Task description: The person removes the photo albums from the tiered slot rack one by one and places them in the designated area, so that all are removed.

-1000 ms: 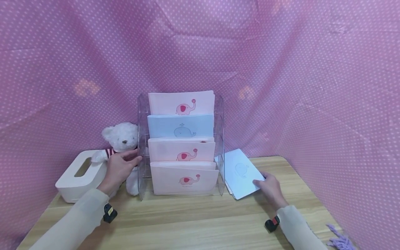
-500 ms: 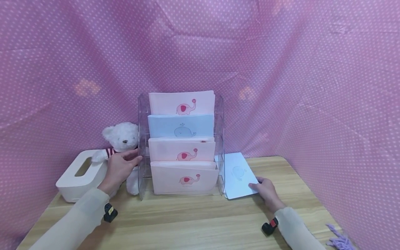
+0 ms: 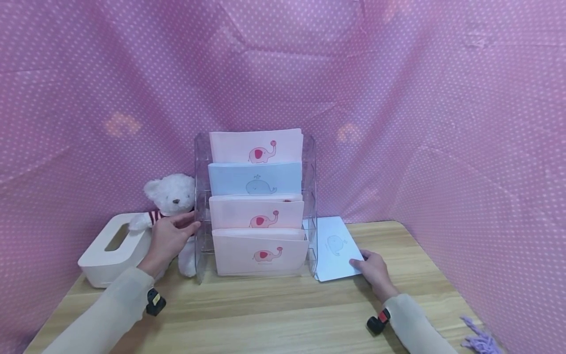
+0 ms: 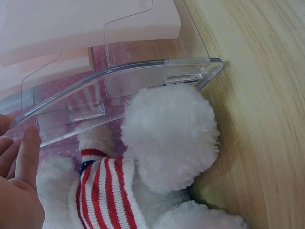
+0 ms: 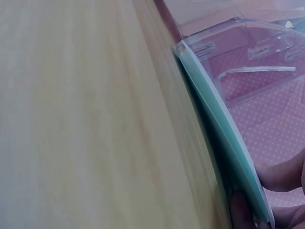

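Note:
A clear acrylic rack [image 3: 311,211] stands mid-table with booklets in its tiers, pink ones bearing an elephant [image 3: 258,253] and a blue one bearing a whale [image 3: 255,178]. My left hand [image 3: 170,241] grips the rack's left side panel [image 4: 95,76], thumb and fingers at its edge. At the rack's right side, my right hand [image 3: 373,273] pinches the near right corner of a pale blue whale booklet [image 3: 338,246]. In the right wrist view the thumb lies on the booklet [image 5: 224,138], a finger is under it, and its far end meets the rack's base.
A white teddy bear [image 3: 174,194] in a striped top [image 4: 107,191] leans between the rack and a white tissue box [image 3: 97,260]. Purple strands [image 3: 482,339] lie at the right front edge of the table [image 3: 247,319]. Pink dotted cloth [image 3: 398,98] hangs behind and around.
My right hand has moved left with the whale booklet, which has turned straighter and come up against the rack's right side. My left hand has stayed in place.

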The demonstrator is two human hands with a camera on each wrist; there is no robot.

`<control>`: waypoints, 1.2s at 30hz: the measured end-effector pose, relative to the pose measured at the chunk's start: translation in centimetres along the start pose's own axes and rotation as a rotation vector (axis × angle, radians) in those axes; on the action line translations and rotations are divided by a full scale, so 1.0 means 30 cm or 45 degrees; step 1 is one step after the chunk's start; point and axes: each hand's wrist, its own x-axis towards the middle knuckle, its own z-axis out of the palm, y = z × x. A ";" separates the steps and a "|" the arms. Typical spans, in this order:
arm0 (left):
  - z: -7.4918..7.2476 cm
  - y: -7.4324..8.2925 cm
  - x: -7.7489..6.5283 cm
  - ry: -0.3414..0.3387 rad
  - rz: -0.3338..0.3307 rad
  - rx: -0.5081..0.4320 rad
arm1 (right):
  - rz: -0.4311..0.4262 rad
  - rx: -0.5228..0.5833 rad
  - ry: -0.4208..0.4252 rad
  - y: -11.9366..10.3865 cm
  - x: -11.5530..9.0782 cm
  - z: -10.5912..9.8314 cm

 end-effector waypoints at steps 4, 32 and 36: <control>0.002 -0.008 0.000 0.004 -0.005 0.023 | -0.017 -0.042 0.019 -0.010 -0.004 0.008; 0.010 -0.014 0.000 0.028 -0.001 -0.007 | -0.140 -0.385 0.025 -0.042 0.009 -0.012; 0.007 -0.009 0.004 0.013 -0.031 -0.010 | -0.173 -0.410 0.016 -0.038 0.011 -0.018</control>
